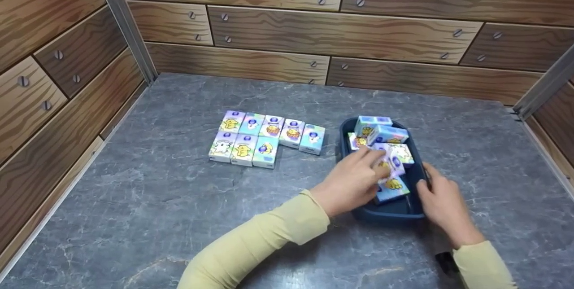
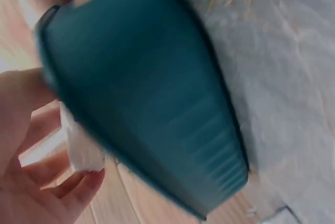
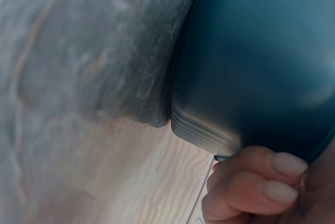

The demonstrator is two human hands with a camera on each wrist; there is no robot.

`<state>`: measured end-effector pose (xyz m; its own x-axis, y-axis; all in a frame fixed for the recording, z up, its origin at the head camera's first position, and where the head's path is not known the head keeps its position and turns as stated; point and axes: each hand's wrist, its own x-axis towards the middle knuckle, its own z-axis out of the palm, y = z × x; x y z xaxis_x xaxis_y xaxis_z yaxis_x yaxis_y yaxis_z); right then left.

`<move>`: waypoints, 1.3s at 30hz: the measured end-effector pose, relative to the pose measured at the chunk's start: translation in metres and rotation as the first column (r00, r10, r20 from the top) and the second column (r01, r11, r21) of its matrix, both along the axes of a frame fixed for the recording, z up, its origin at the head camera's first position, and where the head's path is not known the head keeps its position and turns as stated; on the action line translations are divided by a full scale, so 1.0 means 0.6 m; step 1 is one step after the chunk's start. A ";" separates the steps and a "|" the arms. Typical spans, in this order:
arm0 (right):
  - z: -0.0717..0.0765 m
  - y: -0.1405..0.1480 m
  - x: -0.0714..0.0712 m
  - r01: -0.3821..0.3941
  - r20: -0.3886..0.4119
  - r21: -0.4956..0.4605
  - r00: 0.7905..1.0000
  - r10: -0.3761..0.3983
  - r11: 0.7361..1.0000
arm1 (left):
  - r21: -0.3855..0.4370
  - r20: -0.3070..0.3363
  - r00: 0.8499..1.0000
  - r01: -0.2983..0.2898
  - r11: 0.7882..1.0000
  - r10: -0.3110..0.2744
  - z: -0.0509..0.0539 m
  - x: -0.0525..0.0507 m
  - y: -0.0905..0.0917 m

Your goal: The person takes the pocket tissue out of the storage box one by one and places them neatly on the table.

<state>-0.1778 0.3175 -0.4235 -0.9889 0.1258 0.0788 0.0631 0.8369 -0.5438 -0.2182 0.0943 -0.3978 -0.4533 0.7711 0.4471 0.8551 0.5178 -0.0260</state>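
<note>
Boxes: eight bunched on the table, more in the tub
Left hand: fingers pinching one box
Right hand: gripping the tub's edge

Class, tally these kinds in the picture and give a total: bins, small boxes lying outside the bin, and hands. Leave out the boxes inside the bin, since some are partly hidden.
Dark blue bin: 1
Small boxes outside it: 8
Hands, left hand and right hand: 2
Total: 11
</note>
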 end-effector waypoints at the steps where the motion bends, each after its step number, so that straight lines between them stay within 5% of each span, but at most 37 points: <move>1: 0.000 0.000 0.000 0.002 0.003 -0.001 1.000 -0.002 1.000 | 0.035 0.004 1.000 -0.008 0.999 0.007 0.004 0.001 -0.008; 8: -0.003 -0.002 0.000 0.020 0.032 -0.002 0.999 -0.020 1.000 | 0.241 0.076 0.992 -0.118 0.963 0.102 0.020 -0.003 -0.073; 15: 0.000 0.000 -0.001 0.022 0.042 0.001 0.999 -0.022 1.000 | 0.298 0.117 0.965 -0.260 0.919 0.235 -0.004 -0.012 -0.147; 25: 0.004 0.004 -0.003 0.019 0.048 0.004 0.999 -0.019 1.000 | 0.100 0.168 0.912 -0.393 0.914 0.374 -0.056 0.011 -0.211; 33: 0.000 0.002 -0.002 0.018 0.043 -0.002 0.999 -0.018 1.000 | -0.094 0.123 0.910 -0.387 0.917 0.396 -0.064 0.021 -0.213; 39: -0.003 -0.002 -0.001 0.018 0.037 -0.005 0.999 -0.018 1.000 | -0.226 -0.030 0.938 -0.343 0.912 0.345 -0.060 0.021 -0.208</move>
